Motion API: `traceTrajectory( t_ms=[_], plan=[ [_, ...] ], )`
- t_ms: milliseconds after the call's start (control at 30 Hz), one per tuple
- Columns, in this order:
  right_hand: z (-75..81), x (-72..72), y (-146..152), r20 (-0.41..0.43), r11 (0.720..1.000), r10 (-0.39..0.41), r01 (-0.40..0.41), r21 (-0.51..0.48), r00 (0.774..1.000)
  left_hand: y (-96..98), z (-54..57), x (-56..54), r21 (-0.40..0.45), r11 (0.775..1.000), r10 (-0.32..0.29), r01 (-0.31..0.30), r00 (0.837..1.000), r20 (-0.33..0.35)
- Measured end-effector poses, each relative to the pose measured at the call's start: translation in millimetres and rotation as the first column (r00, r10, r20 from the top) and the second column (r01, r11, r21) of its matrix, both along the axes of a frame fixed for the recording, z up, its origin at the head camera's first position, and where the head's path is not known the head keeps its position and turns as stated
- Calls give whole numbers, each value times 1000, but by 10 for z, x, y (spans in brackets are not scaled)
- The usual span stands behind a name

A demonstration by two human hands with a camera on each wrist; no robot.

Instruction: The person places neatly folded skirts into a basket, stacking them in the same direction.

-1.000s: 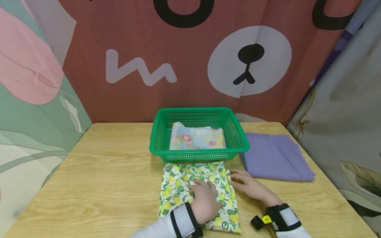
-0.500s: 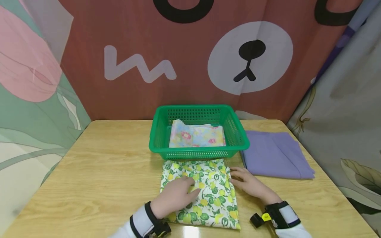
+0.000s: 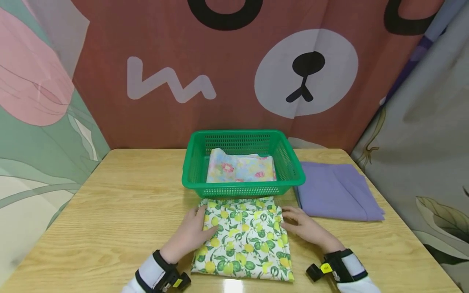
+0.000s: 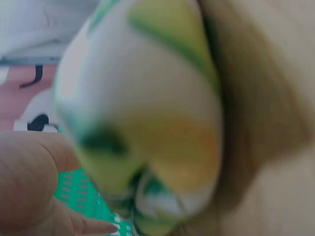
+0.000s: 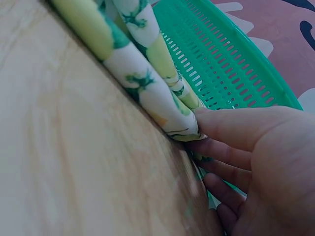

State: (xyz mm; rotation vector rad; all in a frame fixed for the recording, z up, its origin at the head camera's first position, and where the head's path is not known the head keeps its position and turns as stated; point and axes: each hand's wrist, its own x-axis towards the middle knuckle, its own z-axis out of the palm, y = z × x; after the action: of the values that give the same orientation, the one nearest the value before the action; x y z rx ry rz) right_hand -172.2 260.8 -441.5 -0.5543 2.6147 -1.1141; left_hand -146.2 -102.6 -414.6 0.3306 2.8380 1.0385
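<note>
A folded white cloth with a lemon and leaf print [image 3: 245,244] lies flat on the table in front of the green basket. My left hand [image 3: 188,234] is at its left edge in the head view, thumb over the top and fingers along the side. Blurred in the left wrist view, the cloth's rounded fold [image 4: 157,108] stands close to the palm, with one finger fairly straight beside it. At the upper right edge, my right hand [image 3: 309,228] pinches the cloth; the right wrist view shows its thumb and fingers [image 5: 226,152] on the folded layers.
The green basket [image 3: 243,190] holds a folded pastel floral cloth [image 3: 239,169]. A folded purple cloth [image 3: 338,193] lies at the right of the wooden table [image 3: 139,195]. Behind the table hangs a brown bear-print curtain [image 3: 165,122].
My left hand has moved left, from the middle of the lemon-print cloth to its left edge. My right hand has stayed at the right edge.
</note>
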Motion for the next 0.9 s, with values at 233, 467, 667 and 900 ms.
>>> traceTrajectory(
  t_ms=[233, 467, 667, 900],
  plan=[
    [-18, 9, 1, -20, 1000, -11, 11, 0, 1000, -140, -55, -102, 282, 959, -7, -38, 987, 159],
    [-15, 6, -4, -7, 1000, -7, 7, 6, 1000, -200, -45, -147, 464, 853, 22, -239, 905, 425],
    [-8, 7, -22, 15, 1000, -28, 28, -4, 999, -254, -143, -186, 593, 774, -96, -224, 884, 458],
    [53, 13, -57, 69, 988, -120, 126, -88, 990, -302, -215, -251, 735, 667, -317, -122, 846, 429]
  ],
)
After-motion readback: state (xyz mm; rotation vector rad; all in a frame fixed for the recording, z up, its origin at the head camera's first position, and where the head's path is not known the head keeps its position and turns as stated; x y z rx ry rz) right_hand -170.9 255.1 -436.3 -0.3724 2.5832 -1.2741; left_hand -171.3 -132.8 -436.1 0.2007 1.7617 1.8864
